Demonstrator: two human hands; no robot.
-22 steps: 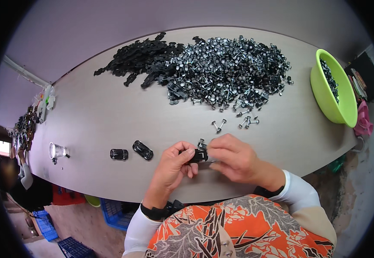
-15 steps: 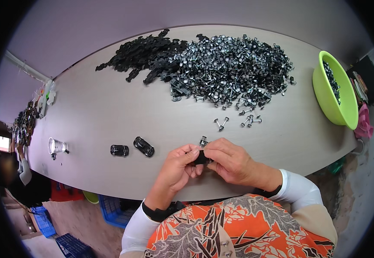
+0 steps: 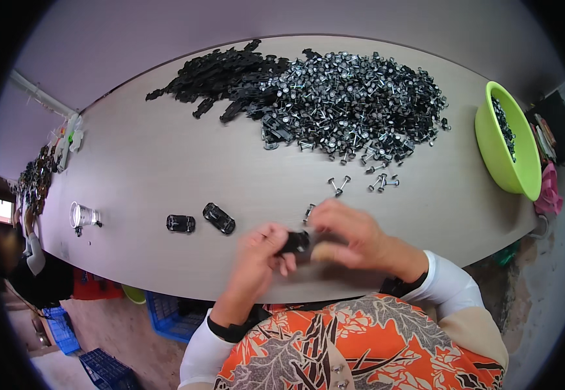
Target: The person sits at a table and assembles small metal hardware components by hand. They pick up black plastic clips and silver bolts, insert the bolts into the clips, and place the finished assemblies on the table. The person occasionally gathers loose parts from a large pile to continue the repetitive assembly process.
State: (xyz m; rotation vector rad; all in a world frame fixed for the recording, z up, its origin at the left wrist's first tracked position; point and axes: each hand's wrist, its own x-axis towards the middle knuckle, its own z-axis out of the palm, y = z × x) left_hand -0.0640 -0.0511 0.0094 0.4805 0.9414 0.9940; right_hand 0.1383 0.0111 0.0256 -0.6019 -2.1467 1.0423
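My left hand (image 3: 261,255) grips a small black toy car (image 3: 296,242) between thumb and fingers, its details blurred. Just right of it, my right hand (image 3: 350,237) is smeared by motion; its thumb and forefinger are apart, with nothing visible between them. A wheel axle (image 3: 309,213) lies on the table by my right fingertips. To the left, two black toy cars, an upright-lying one (image 3: 180,223) and a slanted one (image 3: 218,218), rest with their undersides up. Several loose axles (image 3: 339,186) lie farther off, in front of a large heap of silver-and-black wheel axles (image 3: 360,104).
Black flat car bases (image 3: 220,75) are piled at the far left of the axle heap. A lime-green basin (image 3: 506,143) holding small dark parts stands at the right edge. A clear cup (image 3: 84,215) lies at the left. Another person (image 3: 35,257) works at far left; blue crates (image 3: 172,317) sit below.
My right hand has come away from the toy car and opened, moving slightly right. The car, still in my left hand, has shifted a little left.
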